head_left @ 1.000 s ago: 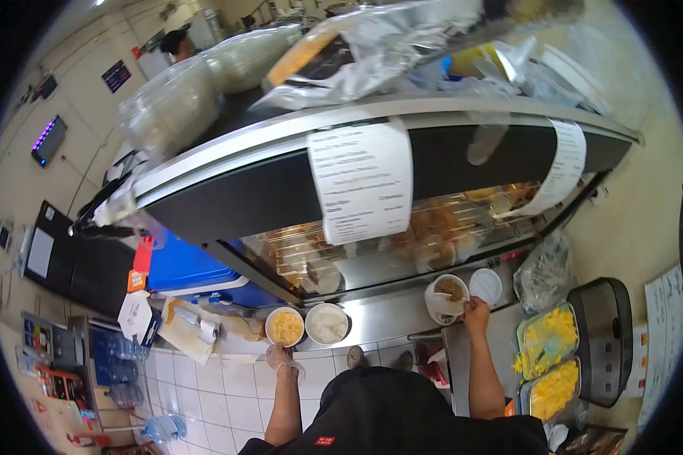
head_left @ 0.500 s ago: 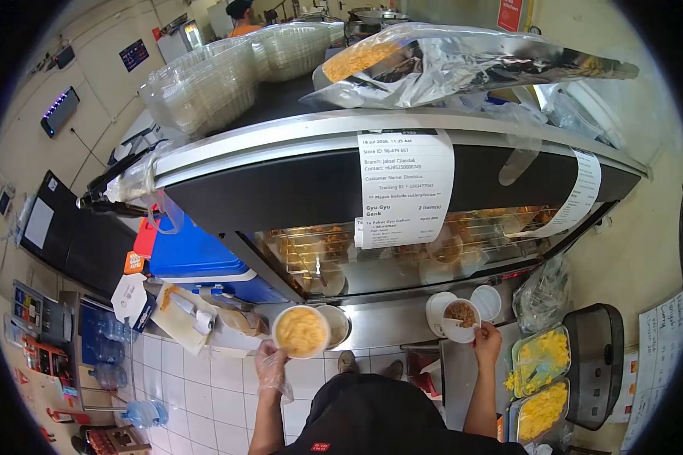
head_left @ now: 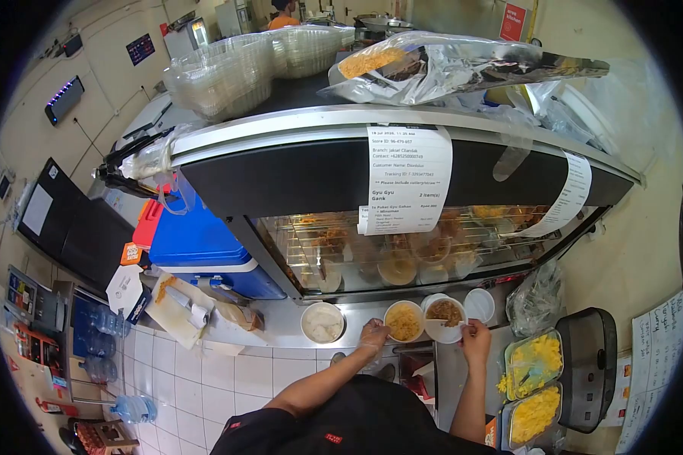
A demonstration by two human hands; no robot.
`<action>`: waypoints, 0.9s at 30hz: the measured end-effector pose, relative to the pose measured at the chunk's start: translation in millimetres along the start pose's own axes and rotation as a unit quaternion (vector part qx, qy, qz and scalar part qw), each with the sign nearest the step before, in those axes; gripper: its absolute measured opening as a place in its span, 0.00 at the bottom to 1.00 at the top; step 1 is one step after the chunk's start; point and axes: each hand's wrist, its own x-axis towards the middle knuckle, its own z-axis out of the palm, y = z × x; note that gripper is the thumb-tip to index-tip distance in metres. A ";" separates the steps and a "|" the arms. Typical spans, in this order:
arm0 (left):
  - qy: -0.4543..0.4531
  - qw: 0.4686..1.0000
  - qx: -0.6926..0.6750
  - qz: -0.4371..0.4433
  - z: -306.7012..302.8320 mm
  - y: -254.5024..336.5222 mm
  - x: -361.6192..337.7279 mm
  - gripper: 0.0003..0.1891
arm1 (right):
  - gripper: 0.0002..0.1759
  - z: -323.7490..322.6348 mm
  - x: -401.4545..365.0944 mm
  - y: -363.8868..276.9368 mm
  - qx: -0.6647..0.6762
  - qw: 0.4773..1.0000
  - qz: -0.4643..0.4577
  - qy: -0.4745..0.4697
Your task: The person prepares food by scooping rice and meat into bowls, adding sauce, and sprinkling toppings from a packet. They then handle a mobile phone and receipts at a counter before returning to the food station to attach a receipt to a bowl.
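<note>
My left hand (head_left: 373, 334), in a clear plastic glove, has its fingers closed at the rim of a round white bowl of yellow shredded food (head_left: 404, 324). Just right of it, a white bowl of brown minced food (head_left: 442, 313) is pinched at its right edge by my right hand (head_left: 475, 338). The two bowls are side by side, almost touching, above the steel counter. To the left, a white bowl of rice (head_left: 322, 324) stands on the counter's edge. A pale round lid or bowl (head_left: 479, 305) lies right of the brown food.
Glass trays of yellow food (head_left: 533, 364) sit at the right, beside a dark lidded appliance (head_left: 587, 368). A heated glass display case (head_left: 387, 250) rises in front, with a paper receipt (head_left: 410, 178) hanging on it. A cutting board with a knife (head_left: 176, 307) lies left, near a blue cooler (head_left: 197, 250).
My left hand has carried the yellow-food bowl rightward, beside the brown-food bowl. The rice bowl, mostly covered before, now shows fully. My right hand has shifted slightly left, still at the brown-food bowl.
</note>
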 end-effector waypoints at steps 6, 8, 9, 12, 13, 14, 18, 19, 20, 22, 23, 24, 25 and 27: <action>0.061 0.996 -0.033 -0.059 5.9 -30.2 8.8 0.10 | 0.09 53.8 -8.2 20.6 -0.025 0.999 -0.036 -0.032; 0.054 0.984 -0.151 -0.078 4.1 -26.1 8.6 0.13 | 0.09 69.1 -6.9 31.6 -0.055 0.996 -0.056 -0.034; 0.055 0.984 -0.149 -0.082 1.7 -24.8 7.6 0.13 | 0.09 73.9 -8.1 37.8 -0.088 0.992 -0.081 -0.037; 0.035 0.970 -0.231 -0.075 -3.1 -1.6 -3.3 0.16 | 0.10 84.3 -11.9 35.1 -0.112 0.983 -0.145 -0.013; 0.035 0.969 -0.231 -0.077 -2.2 -0.2 -5.3 0.16 | 0.11 86.9 -11.2 37.2 -0.130 0.970 -0.205 0.011; 0.042 0.973 -0.221 -0.050 -0.4 1.6 -7.6 0.16 | 0.11 88.4 -10.2 39.3 -0.131 0.970 -0.203 0.010; 0.046 0.980 -0.193 -0.026 -0.5 -3.7 -7.3 0.16 | 0.12 95.9 -6.2 32.0 -0.087 0.992 -0.088 -0.034; 0.045 0.980 -0.193 -0.029 -1.8 -5.4 -5.1 0.16 | 0.12 96.9 -7.1 29.4 -0.054 0.996 -0.051 -0.052; 0.045 0.982 -0.183 -0.023 -2.9 -7.1 -3.1 0.16 | 0.12 99.3 -5.8 30.8 -0.056 0.996 -0.045 -0.052; 0.035 0.982 -0.186 -0.024 -4.6 -10.8 -1.7 0.16 | 0.13 104.6 -3.4 36.5 -0.075 0.993 -0.086 -0.037; 0.033 0.981 -0.188 -0.026 -3.5 -10.7 -1.5 0.16 | 0.13 105.4 -5.1 38.0 -0.078 0.993 -0.084 -0.035; 0.039 0.983 -0.176 -0.025 -2.7 -9.6 -0.8 0.16 | 0.13 107.6 -4.9 38.1 -0.051 0.996 -0.064 -0.032; 0.046 0.985 -0.163 -0.022 -2.5 -4.7 -1.7 0.15 | 0.13 110.0 -4.1 39.2 -0.023 0.998 -0.044 -0.029; 0.042 0.986 -0.158 -0.018 -1.6 4.0 -5.6 0.15 | 0.13 112.0 -1.9 43.8 -0.031 0.998 -0.057 -0.020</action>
